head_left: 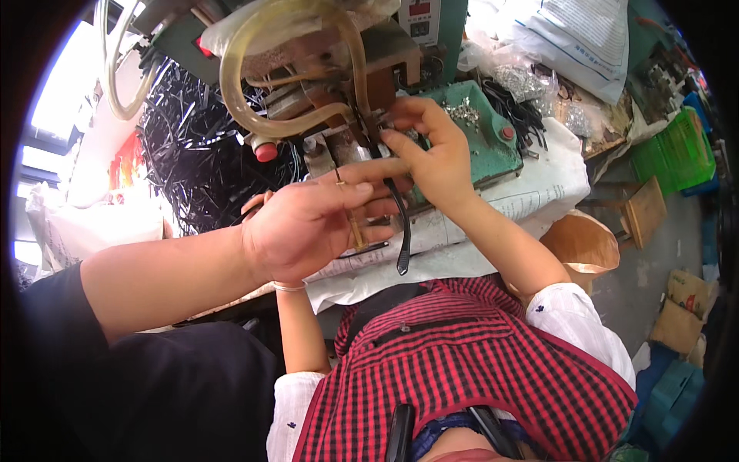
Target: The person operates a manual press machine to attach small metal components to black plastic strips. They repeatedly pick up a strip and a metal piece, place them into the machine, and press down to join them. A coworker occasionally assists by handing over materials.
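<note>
My right hand (443, 154) reaches to the bench machine (331, 146), its fingers bent and its thumb against the small metal parts at the working head. What those fingers hold is hidden. A black glasses temple (402, 239) hangs down from the head, its curved, ribbed end toward me. Another person's hand (296, 223), on an arm with a dark sleeve, comes in from the left and stretches its fingers toward the temple. Behind that hand my left hand (258, 203) is mostly covered; a few fingertips show beside a dark thin piece.
A heap of black temples (192, 146) lies left of the machine. A yellowish hose (231, 69) loops above it, near a red button (265, 152). On the right are a green tray (493, 158) with small metal parts, plastic bags (531, 81) and a green crate (677, 154).
</note>
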`<state>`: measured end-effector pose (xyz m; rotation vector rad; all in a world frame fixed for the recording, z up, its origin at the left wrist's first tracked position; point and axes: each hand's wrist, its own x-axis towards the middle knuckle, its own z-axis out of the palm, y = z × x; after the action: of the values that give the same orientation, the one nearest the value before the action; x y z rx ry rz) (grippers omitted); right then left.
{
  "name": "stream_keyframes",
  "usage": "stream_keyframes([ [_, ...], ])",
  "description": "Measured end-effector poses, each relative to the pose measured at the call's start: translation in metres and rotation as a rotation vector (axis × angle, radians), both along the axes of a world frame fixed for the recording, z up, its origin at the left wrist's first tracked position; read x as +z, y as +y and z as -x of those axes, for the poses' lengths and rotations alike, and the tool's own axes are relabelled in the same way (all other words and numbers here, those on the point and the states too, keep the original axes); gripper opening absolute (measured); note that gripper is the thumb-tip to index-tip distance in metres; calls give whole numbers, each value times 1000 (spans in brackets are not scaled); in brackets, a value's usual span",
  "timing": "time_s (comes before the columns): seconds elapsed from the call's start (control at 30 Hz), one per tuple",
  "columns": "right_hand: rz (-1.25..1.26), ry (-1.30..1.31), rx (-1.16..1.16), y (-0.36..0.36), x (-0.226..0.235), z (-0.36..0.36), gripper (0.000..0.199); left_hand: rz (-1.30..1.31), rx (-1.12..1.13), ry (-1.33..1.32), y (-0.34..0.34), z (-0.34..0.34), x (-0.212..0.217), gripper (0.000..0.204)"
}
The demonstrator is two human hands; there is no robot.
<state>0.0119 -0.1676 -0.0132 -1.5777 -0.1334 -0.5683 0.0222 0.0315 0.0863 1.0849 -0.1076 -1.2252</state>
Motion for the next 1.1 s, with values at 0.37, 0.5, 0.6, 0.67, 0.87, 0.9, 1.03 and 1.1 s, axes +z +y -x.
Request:
stream_keyframes([
  [0.37,-289,159,236,14,35,23,56,-310,22,-343,44,32,11,34],
  [0.5,-237,64,309,7,41,36,56,-361,1352,-1809,34,45,-137,17],
  [0.6,-247,147,266,5,39,28,53,-417,1007,-2227,15,65,-103,19],
  [0.67,-237,130,153,16,29,17,51,-279,849,-2326,-1,57,-73,16],
  [0.87,-185,-37,-11,35,7,12,56,149,1374,-1452,-3,-4,-18,15],
  [0.9,-191,-67,-33,34,6,10,56,171,1343,-1438,1,-11,-15,16],
  [1.03,107,-159,-135,20,13,4,60,148,1320,-1452,-1,-13,-7,16],
  [1.1,-77,6,27,12,15,3,62,141,1289,-1431,2,-9,-6,15],
])
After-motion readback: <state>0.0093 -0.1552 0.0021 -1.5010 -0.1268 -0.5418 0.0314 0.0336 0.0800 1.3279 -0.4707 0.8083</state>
